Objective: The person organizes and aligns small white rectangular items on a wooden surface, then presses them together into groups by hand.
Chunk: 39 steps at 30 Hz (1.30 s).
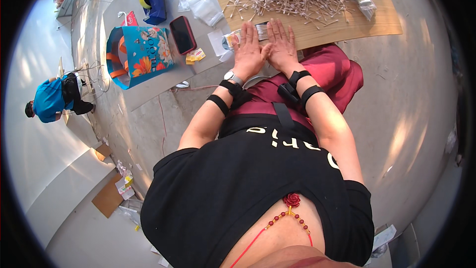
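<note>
Head view: left hand [248, 50] and right hand [281, 49] lie flat, fingers straight, seemingly to align the swabs [262, 32] between them.

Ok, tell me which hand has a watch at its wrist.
The left hand: a pale watch sits at its wrist, while the right hand shows none.

Swabs [262, 32]: one row, slim pale sticks side by side, lying flat at the near left corner of the wooden table [317, 38]; partly covered. Packet [231, 40]: small, printed, yellow and red marks, at the row's left; partly hidden, whether sealed cannot be told.
</note>
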Each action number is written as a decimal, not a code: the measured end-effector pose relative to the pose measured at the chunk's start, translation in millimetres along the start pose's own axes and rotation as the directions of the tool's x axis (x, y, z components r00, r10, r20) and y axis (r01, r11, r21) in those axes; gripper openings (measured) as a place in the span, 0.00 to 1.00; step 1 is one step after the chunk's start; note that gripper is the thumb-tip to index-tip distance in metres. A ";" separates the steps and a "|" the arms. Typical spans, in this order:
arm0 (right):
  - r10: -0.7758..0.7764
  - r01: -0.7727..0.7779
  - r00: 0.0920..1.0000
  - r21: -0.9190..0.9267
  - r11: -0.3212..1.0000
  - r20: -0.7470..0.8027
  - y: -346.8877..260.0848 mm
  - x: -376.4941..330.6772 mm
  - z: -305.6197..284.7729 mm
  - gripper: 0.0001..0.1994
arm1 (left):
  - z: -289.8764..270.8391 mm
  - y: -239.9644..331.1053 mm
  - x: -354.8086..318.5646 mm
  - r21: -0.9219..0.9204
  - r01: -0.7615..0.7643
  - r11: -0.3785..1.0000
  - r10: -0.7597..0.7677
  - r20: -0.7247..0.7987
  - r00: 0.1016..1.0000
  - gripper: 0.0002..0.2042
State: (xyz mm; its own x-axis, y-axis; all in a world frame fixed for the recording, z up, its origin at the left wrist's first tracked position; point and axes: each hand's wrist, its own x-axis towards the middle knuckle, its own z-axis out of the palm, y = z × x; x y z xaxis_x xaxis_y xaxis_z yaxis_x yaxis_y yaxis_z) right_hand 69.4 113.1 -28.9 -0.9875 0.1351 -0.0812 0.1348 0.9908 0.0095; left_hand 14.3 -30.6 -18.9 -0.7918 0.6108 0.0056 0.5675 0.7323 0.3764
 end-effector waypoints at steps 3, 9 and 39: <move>-0.004 0.008 1.000 0.163 0.987 -0.027 1.7 0.2 0.0 0.45 | -8.5 -10.9 4.5 -0.044 0.089 0.995 -0.094 -0.142 0.985 0.40; -0.001 0.002 1.000 0.148 0.989 -0.008 -2.1 0.3 -6.2 0.45 | -4.8 -42.1 -16.9 0.005 0.172 0.985 -0.170 -0.125 0.977 0.39; -0.075 0.076 0.997 0.150 0.986 -0.015 -31.3 10.3 -5.3 0.43 | 18.0 -54.2 -21.1 -0.244 0.019 0.970 -0.048 -0.117 0.992 0.38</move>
State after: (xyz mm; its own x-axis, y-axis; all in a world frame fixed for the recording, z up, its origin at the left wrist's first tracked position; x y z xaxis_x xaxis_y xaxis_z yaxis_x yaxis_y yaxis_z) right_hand 54.6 83.5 -24.7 -0.9960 0.0606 -0.0662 0.0698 0.9867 -0.1465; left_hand 4.3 -77.7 -56.0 -0.8393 0.5352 0.0954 0.4803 0.6477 0.5914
